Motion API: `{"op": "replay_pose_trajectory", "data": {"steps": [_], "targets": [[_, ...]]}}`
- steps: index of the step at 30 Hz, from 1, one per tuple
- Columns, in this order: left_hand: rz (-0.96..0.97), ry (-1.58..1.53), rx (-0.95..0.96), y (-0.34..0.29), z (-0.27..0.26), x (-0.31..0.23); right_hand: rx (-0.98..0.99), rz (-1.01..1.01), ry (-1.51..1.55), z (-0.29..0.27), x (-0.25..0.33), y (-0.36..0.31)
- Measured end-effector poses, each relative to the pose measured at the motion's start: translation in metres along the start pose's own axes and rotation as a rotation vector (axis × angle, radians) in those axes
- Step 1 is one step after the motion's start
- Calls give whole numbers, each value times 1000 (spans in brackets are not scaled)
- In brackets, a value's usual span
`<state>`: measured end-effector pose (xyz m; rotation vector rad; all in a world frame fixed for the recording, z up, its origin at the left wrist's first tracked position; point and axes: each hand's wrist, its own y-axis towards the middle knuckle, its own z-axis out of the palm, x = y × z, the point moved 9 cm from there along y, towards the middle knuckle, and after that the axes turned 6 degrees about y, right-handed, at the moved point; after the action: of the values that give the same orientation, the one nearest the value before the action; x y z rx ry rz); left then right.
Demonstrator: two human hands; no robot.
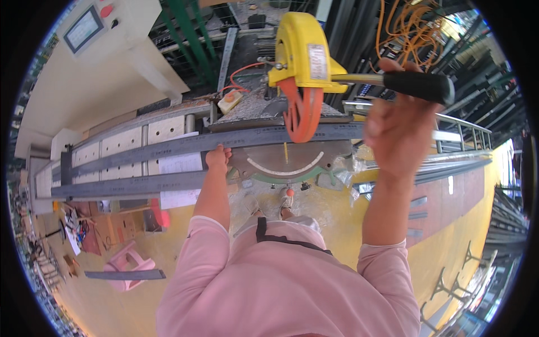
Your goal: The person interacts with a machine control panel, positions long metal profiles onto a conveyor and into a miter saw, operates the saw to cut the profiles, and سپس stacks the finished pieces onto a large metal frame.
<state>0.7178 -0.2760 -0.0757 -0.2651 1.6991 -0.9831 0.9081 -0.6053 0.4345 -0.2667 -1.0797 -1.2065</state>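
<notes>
A chop saw (306, 48) with a yellow guard and an orange lower blade cover stands in front of me. My right hand (401, 126), slightly blurred, is around its black handle (418, 85), fingers behind the grip and tips showing above it. A long dark grey profile bar (252, 137) lies across the saw bed, passing under the orange cover. My left hand (218, 156) holds the bar's near edge, left of the blade, with fingers curled. The blade itself is hidden by the cover. Nearer me, a second grey bar (129, 184) lies on the left-hand support.
A control cabinet (112, 45) with a screen stands at far left. Papers (181, 163) lie by the bars. Orange cable (410, 31) is coiled at far right. Metal lengths (443, 173) lie right of the saw. A pink stool (128, 264) bears a grey strip behind me on the left.
</notes>
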Motion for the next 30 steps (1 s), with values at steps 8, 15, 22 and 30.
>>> {"op": "replay_pose_trajectory", "data": {"steps": [8,15,22,30], "targets": [[33,76,29,37,-12,15,15,311,225,-60,-51,-163],[-29,81,3,33,-3,12,-8,781,-757,-92,-107,-253],[-23,103,-17,30,-11,2,-3,594,-877,-110,-137,-287],[39,-47,19,34,3,13,328,378,-727,-59,-51,-247]]}}
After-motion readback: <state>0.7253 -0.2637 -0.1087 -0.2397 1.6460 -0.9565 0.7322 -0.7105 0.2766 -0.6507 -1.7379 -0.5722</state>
